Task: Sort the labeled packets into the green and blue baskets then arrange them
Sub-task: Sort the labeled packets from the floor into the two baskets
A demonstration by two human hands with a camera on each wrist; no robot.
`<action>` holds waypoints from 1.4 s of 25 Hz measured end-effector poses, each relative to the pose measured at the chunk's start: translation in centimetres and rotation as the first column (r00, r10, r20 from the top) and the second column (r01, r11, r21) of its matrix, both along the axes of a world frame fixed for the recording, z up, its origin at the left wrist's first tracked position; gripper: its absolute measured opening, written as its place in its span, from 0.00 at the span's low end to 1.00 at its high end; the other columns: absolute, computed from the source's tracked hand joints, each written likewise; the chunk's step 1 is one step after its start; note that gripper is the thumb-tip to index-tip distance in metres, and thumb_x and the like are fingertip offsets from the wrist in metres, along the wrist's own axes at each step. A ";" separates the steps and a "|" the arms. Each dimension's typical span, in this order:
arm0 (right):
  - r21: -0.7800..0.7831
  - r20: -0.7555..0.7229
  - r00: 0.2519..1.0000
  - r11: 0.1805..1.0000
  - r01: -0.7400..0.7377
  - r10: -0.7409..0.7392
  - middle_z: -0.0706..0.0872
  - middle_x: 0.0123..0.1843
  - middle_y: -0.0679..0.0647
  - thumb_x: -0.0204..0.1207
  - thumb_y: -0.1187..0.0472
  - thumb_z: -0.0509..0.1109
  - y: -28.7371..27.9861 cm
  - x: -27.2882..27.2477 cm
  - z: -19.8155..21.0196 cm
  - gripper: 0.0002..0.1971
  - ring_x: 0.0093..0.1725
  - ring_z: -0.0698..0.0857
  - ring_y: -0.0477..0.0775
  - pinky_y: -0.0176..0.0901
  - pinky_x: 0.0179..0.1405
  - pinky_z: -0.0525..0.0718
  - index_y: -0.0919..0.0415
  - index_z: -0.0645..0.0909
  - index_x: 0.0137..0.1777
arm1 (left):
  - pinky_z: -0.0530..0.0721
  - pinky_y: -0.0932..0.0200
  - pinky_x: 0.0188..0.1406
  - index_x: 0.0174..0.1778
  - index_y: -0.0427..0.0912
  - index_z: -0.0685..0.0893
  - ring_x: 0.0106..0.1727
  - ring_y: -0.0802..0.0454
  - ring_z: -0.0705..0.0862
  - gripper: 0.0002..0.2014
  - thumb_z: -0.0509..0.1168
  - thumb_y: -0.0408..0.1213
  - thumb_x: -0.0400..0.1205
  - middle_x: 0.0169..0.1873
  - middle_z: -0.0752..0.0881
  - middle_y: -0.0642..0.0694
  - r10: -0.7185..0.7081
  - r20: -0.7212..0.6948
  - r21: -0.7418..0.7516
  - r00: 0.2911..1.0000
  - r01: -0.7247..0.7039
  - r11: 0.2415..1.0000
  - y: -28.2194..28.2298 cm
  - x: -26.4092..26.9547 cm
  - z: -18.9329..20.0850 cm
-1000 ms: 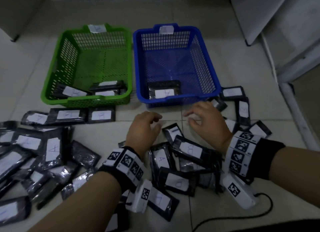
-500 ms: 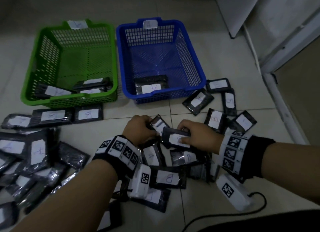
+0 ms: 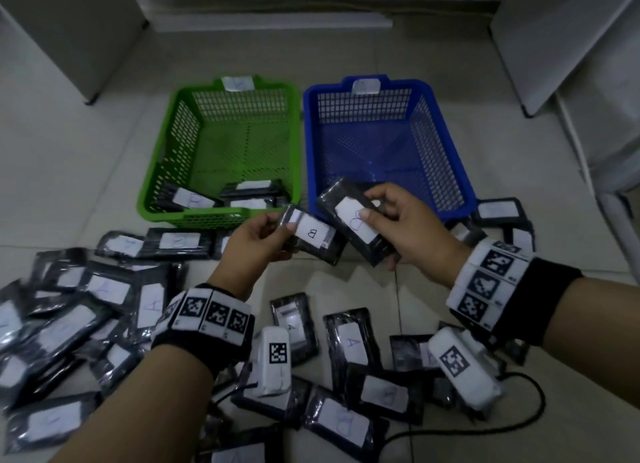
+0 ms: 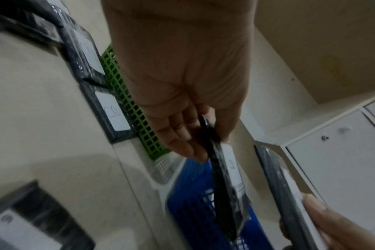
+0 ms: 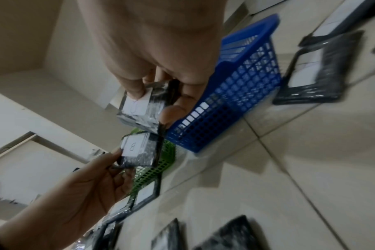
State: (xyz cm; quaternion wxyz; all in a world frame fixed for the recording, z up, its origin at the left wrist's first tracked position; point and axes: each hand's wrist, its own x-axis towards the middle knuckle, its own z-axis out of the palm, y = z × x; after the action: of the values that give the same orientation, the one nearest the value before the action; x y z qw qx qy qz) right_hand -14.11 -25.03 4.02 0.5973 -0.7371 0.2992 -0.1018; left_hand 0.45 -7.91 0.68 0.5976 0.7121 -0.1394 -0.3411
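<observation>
My left hand (image 3: 258, 236) pinches a black packet with a white label marked B (image 3: 311, 236), lifted above the floor in front of the green basket (image 3: 152, 199). Beside it, my right hand (image 3: 398, 223) grips a second black packet (image 3: 356, 222), thumb on its white label, over the near rim of the blue basket (image 3: 464, 185). The wrist views show both packets, the left one (image 4: 227, 182) edge-on and the right one (image 5: 139, 106) label up. The green basket holds a few packets at its near end.
Several black labelled packets (image 3: 353, 341) lie scattered on the tiled floor near me, and a heap (image 3: 69, 324) lies at the left. More packets (image 3: 498, 213) sit right of the blue basket. A black cable (image 3: 519, 424) runs at the lower right. White cabinets stand behind.
Both hands have risen from the pile, each with a packet, and now hold them up by the baskets' near rims. The head view has tilted up.
</observation>
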 end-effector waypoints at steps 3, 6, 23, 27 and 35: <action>-0.093 0.011 0.997 0.993 -0.076 0.078 0.88 0.51 0.61 0.80 0.62 0.67 0.3 4.4 1.3 0.09 0.36 0.87 0.56 0.37 0.21 0.83 0.55 0.78 0.59 | 0.86 0.49 0.44 0.56 0.51 0.81 0.40 0.44 0.86 0.12 0.67 0.33 0.80 0.39 0.87 0.37 0.190 0.110 -0.078 0.976 -0.182 0.980 1.7 3.0 0.6; -0.138 -0.017 0.987 0.978 -0.158 0.157 0.86 0.54 0.60 0.80 0.68 0.63 0.2 9.6 1.6 0.18 0.39 0.87 0.67 0.46 0.25 0.85 0.53 0.77 0.67 | 0.84 0.48 0.40 0.63 0.57 0.75 0.36 0.45 0.83 0.19 0.67 0.40 0.77 0.38 0.84 0.34 0.296 0.395 0.003 0.870 -0.323 0.946 3.3 6.6 0.9; -0.561 -0.361 0.854 0.645 -0.519 0.374 0.79 0.64 0.59 0.80 0.68 0.63 4.7 15.6 -2.1 0.20 0.65 0.78 0.57 0.41 0.65 0.74 0.59 0.79 0.70 | 0.82 0.52 0.62 0.66 0.42 0.78 0.56 0.41 0.82 0.20 0.65 0.34 0.77 0.69 0.64 0.39 0.146 0.769 0.178 0.623 -0.428 0.886 7.1 8.7 -2.2; -0.508 -0.174 0.872 0.718 -0.477 0.457 0.84 0.50 0.48 0.75 0.66 0.69 8.2 9.1 -2.8 0.10 0.51 0.81 0.45 0.39 0.53 0.81 0.56 0.87 0.53 | 0.79 0.59 0.53 0.54 0.41 0.84 0.49 0.47 0.82 0.12 0.66 0.29 0.75 0.52 0.82 0.43 0.013 0.707 0.282 0.707 -0.299 0.911 9.4 4.5 -3.8; -0.427 -0.688 0.546 0.342 -0.837 0.479 0.68 0.65 0.52 0.56 0.38 0.80 10.5 4.6 -8.1 0.49 0.66 0.67 0.55 0.50 0.63 0.77 0.53 0.65 0.76 | 0.68 0.46 0.73 0.80 0.49 0.64 0.75 0.39 0.67 0.35 0.68 0.42 0.77 0.79 0.66 0.48 -0.510 0.564 0.731 0.649 -0.105 0.675 7.7 5.9 -7.1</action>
State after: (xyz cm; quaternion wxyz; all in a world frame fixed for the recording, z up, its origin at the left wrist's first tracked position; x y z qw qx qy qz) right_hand -9.54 -14.48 -4.09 0.1547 -0.9627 0.0234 0.2205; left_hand 6.31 -0.17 -6.43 0.1204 0.9349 -0.3107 -0.1226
